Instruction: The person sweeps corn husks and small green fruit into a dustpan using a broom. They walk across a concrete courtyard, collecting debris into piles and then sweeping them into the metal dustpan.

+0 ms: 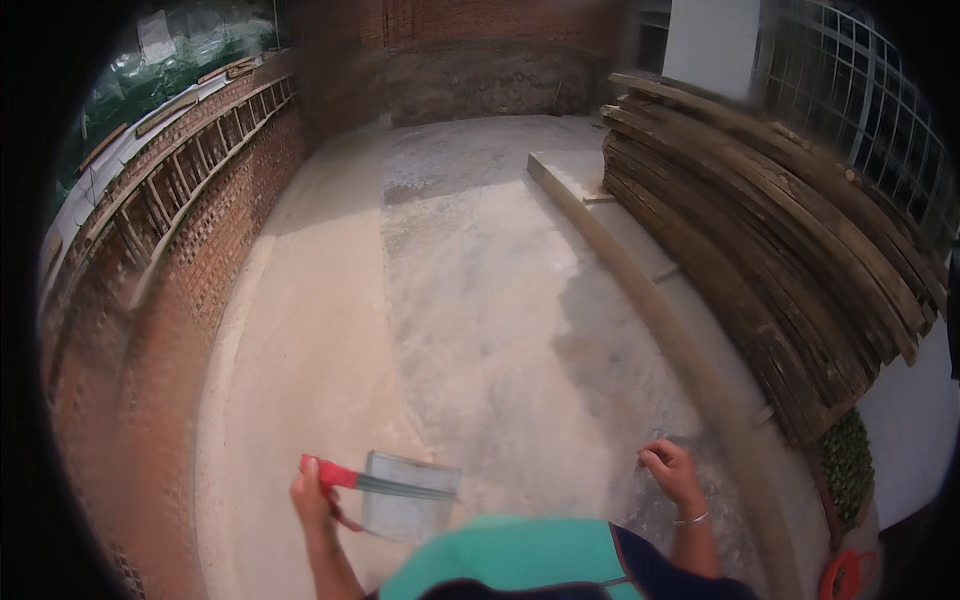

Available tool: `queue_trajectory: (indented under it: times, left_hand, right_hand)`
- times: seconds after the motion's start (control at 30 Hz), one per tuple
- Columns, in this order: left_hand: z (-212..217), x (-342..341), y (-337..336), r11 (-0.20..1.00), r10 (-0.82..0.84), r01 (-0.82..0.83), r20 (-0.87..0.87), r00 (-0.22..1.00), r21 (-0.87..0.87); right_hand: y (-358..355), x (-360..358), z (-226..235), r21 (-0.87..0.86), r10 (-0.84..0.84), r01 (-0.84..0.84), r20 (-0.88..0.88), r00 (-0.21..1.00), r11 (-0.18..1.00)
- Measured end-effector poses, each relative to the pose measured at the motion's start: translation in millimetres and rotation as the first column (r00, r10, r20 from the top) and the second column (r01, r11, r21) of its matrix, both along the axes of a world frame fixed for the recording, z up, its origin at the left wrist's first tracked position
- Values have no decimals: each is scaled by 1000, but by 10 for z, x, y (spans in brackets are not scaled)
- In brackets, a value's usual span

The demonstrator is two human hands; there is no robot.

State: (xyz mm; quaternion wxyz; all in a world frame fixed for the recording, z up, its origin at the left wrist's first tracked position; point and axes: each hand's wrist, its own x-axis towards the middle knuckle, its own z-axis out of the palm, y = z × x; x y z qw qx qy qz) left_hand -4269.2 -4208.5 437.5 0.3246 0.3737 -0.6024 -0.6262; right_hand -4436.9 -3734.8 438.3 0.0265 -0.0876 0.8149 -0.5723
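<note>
At the lower left, my left hand [314, 492] is closed round a red grip [338, 474]. From this grip a dark grey-green strip [408, 488] stretches to the right. A pale grey rectangular panel [395, 515] shows behind and below the strip; whether it is joined to the red grip I cannot tell. A red band also hangs below the grip by my fingers. My right hand [676, 474], with a bracelet at its wrist, is held over the ground at the lower right. Its fingers are curled in, and no object shows in them.
Concrete ground [480, 330] runs ahead. A low concrete kerb [640, 280] and a stack of weathered planks [760, 240] line the right. A wooden ladder [190, 170] lies along the brick wall [235, 225] on the left. A red-orange item [848, 575] stands at the lower right.
</note>
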Motion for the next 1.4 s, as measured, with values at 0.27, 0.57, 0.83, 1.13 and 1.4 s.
queue_trajectory:
  times: [0.27, 0.57, 0.83, 1.13, 1.4]
  left_hand:
    - [-203, -3332, -1203, 992, -129, 129, -3, 992, -12]
    - [413, -6524, -2303, 1000, 7, -6, 27, 1000, -28]
    - [-13, -9896, -3606, 999, 29, -31, 42, 999, 29]
    - [38, -13898, -5021, 965, -249, 257, 125, 960, -56]
    - [527, -16828, -5791, 999, -18, 21, 77, 997, -37]
  right_hand:
    - [-527, -2685, -350, -49, -317, 316, -12, 948, 948]
    - [-2409, -6878, 406, 5, -4, 4, -118, 993, 1000]
    - [-3692, -10034, -33, 23, -81, 83, -75, 994, 996]
    - [-4253, -12928, -78, 20, -395, 395, -27, 918, 918]
    - [-5452, -16771, 189, -9, -214, 214, -24, 977, 977]
